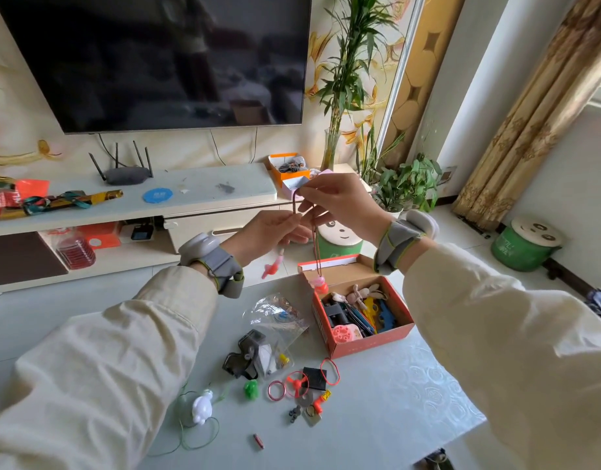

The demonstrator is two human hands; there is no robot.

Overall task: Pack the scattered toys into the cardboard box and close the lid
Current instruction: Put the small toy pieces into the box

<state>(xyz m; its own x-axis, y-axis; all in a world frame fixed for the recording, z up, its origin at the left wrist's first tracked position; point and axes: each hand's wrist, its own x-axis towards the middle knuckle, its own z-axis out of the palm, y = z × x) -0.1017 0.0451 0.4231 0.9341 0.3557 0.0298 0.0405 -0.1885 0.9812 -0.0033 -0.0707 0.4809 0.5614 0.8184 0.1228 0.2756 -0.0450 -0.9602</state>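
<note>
Cardboard box [370, 344] is seen open on the table [394, 401]; above it, a brown cord [317, 245] with a pink charm [317, 283] is pinched by the left hand [272, 232] and right hand [339, 201].

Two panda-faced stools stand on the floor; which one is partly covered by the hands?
The stool beyond the cardboard box, its top cut off by the right hand; the other stool stands unobstructed by the curtain.

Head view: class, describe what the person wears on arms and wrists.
Left sleeve and right sleeve are loose and cream. Left wrist strap and right wrist strap are grey fabric edged in green, each bearing a rounded pale module. The left hand and right hand are bare.
</note>
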